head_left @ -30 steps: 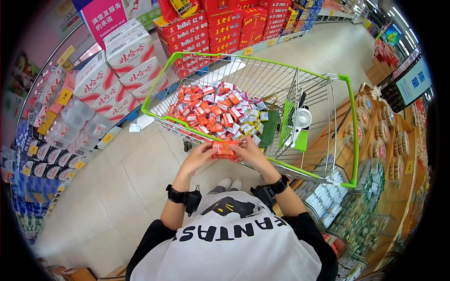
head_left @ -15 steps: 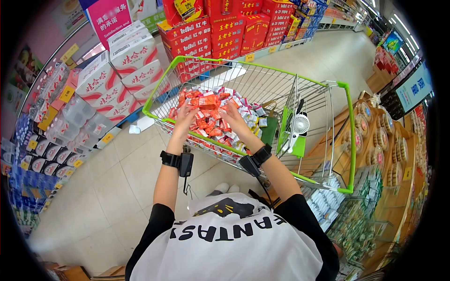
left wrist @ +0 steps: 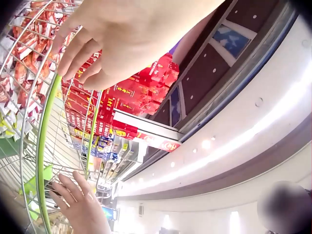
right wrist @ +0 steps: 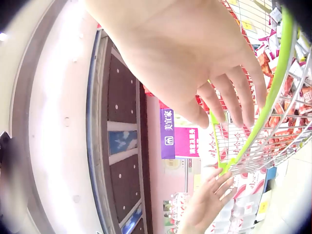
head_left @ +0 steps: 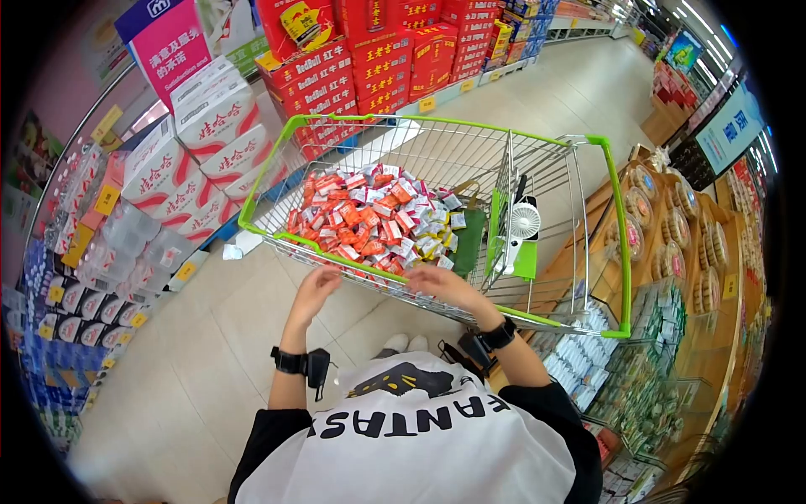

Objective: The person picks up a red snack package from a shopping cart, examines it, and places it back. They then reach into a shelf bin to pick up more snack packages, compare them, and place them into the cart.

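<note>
A metal shopping cart with a green rim (head_left: 550,134) holds a heap of small orange, white and yellow wrapped packets (head_left: 361,220). Just outside the near rim is the left hand (head_left: 316,290), fingers loosely bent and holding nothing. The right hand (head_left: 445,286) is at the same rim farther right, empty, its fingers relaxed; the right wrist view shows the right hand (right wrist: 195,63) palm bare beside the green rim (right wrist: 278,78). From the left wrist view, the left hand (left wrist: 117,44) is also empty near the rim.
A small white fan (head_left: 525,220) and a dark green item (head_left: 470,244) are in the cart. Stacked white cartons (head_left: 217,122) and red drink boxes (head_left: 319,80) stand beyond it. Shelves with round packages (head_left: 672,260) line the right side, over tiled floor (head_left: 243,336).
Both hands held an orange packet, carried it over the heap and let it go there. They have since drawn back to the near rim, empty and farther apart.
</note>
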`<state>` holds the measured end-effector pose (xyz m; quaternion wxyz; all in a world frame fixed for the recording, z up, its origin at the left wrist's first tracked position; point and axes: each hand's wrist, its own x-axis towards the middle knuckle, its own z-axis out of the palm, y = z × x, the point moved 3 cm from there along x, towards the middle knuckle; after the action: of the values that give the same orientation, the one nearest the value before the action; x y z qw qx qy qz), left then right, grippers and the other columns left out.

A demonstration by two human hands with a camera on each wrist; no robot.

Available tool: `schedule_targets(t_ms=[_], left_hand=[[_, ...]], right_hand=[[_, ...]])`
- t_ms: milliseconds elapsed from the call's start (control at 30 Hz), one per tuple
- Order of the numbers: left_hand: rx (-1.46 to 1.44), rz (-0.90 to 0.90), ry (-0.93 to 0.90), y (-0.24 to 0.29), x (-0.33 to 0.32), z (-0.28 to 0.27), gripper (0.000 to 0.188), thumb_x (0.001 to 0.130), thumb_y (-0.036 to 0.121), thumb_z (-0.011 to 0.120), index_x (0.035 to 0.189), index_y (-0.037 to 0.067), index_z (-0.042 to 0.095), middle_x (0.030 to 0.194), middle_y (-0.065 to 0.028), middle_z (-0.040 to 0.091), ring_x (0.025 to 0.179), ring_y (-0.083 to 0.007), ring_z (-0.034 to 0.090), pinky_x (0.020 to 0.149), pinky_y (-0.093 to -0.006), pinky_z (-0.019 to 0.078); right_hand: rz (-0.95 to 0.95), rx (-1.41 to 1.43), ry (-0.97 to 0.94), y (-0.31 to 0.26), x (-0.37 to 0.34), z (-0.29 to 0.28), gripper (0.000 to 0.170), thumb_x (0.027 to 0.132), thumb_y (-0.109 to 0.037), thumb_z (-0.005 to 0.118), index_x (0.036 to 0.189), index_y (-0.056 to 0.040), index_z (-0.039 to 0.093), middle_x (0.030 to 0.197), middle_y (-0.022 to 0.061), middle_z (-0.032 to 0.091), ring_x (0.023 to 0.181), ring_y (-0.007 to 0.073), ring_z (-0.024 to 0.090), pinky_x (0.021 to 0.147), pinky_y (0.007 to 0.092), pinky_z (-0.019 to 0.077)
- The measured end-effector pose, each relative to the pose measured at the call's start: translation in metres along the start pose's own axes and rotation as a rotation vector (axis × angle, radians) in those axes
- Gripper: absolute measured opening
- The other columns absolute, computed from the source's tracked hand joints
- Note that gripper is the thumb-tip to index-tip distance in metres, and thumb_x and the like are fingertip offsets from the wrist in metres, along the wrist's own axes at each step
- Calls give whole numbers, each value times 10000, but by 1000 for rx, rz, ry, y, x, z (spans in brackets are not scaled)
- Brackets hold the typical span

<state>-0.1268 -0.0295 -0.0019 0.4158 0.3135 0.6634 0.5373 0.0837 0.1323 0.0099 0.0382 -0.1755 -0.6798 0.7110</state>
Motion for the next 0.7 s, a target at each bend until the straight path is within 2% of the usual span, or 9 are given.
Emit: schedule_targets(t_ms=[233,400,433,600,700], left_hand=[[-65,-21,-115,18,-20,26,214,790,87,545,988,12,520,864,-60,558,820,-134,537,738,-243,419],[-41,-12,-206,31,0,45,217,785,67,549,991,10,514,900,-75,564,834,-141,540,754,-249,421],[-59,-1,-212,35,5,51,218,783,60,550,992,10,512,910,-77,565,835,-140,539,756,-251,420],[-12,94,-372,51,29,89,217,785,47,538,996,10,508,920,-68,564,834,-134,536,760,-249,419],[26,120,-498,62,32,118,207,790,53,533,993,13,510,909,-55,565,824,-125,534,753,-243,418]], right_hand=[[-25,-69,178,-3,-47,-5,286,827,-179,523,1073,-36,495,895,48,567,845,111,528,760,249,412],[-37,-30,363,-12,-85,-12,273,835,-162,507,1073,-29,488,895,51,566,837,113,530,743,242,415],[-5,-36,362,-15,-93,-12,272,837,-140,501,1082,-23,476,930,62,566,878,121,529,773,250,414],[20,-46,465,-19,-136,-16,282,839,-114,496,1101,-16,458,974,77,562,926,134,528,812,260,411],[12,-6,598,-27,-164,-14,291,838,-111,498,1111,-19,454,988,79,557,927,146,533,814,265,415]])
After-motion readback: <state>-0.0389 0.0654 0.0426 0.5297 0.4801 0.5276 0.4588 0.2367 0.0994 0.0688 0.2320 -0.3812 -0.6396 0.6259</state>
